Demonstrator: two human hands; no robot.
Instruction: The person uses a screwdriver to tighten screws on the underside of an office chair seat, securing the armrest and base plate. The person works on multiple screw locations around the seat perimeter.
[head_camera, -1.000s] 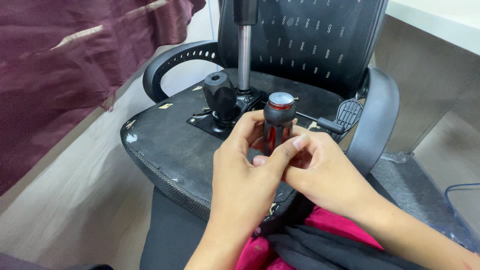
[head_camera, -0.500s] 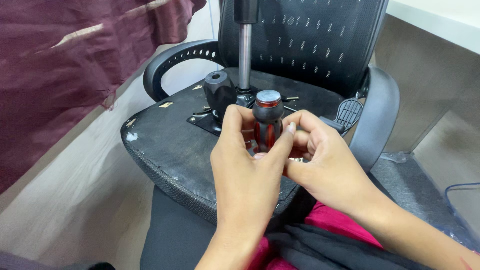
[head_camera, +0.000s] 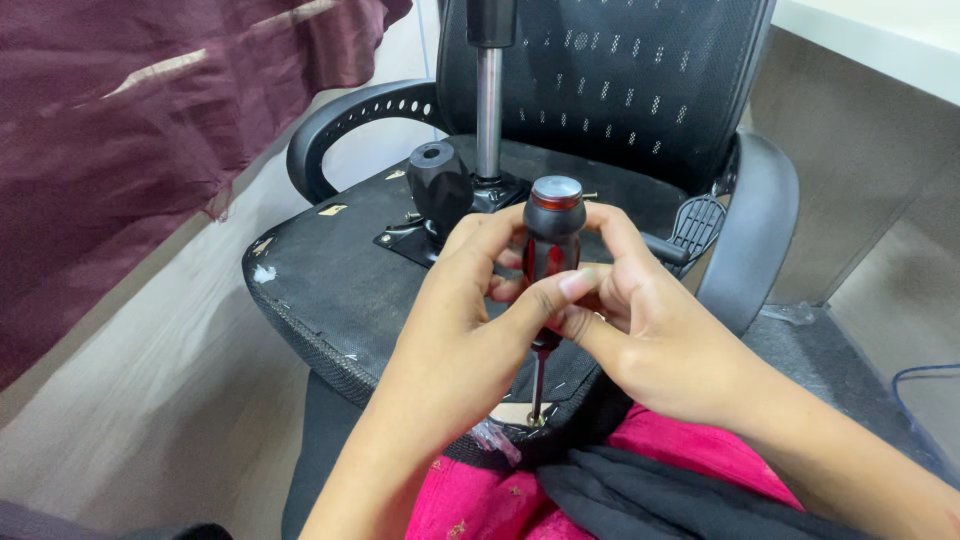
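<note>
Red-and-black screwdriver (head_camera: 548, 250), held upright over the near edge of the upturned office chair seat (head_camera: 330, 290), its tip resting on a screw (head_camera: 537, 420) at that edge. My left hand (head_camera: 470, 320) and right hand (head_camera: 650, 320) both clasp the handle, fingers wrapped around its ribbed middle, thumbs meeting in front. I judge the tool light and rigid, its grooved grip unlikely to slip; the thin shaft (head_camera: 540, 385) may wander unless the handle stays vertical. Beyond the screwdriver stand the seat's metal column (head_camera: 489, 110) and black knob (head_camera: 437, 180).
</note>
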